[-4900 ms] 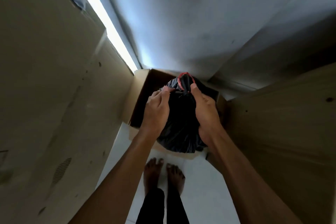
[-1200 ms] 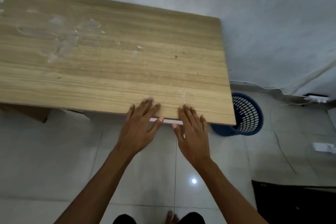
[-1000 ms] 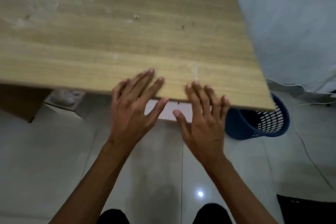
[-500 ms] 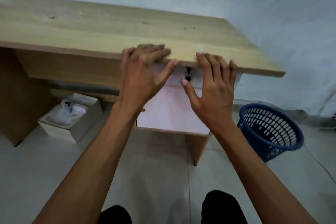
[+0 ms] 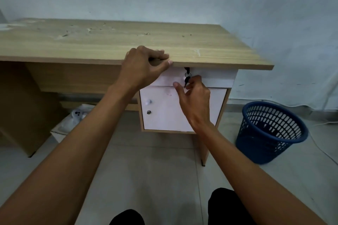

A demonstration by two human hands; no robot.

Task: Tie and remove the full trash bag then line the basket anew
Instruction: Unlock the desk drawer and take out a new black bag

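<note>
The blue plastic basket (image 5: 256,149) stands on the floor right of the desk, with no bag in it. No trash bag is in view. My left hand (image 5: 144,67) grips the front edge of the wooden desk top (image 5: 109,42), fingers on top and thumb underneath. My right hand (image 5: 195,100) is at the white drawer front (image 5: 217,78), its fingers curled round the small drawer knob beside the black keys (image 5: 187,76) that hang from the lock.
Below the drawer is a white cupboard door (image 5: 164,115) with a knob and lock. An open box (image 5: 73,122) with white contents sits under the desk on the left. A white cable (image 5: 325,124) runs along the floor by the wall.
My view has dropped from the desk top to its front. The left hand has curled over the desk edge. The right hand has come off the edge and down to the drawer knob.
</note>
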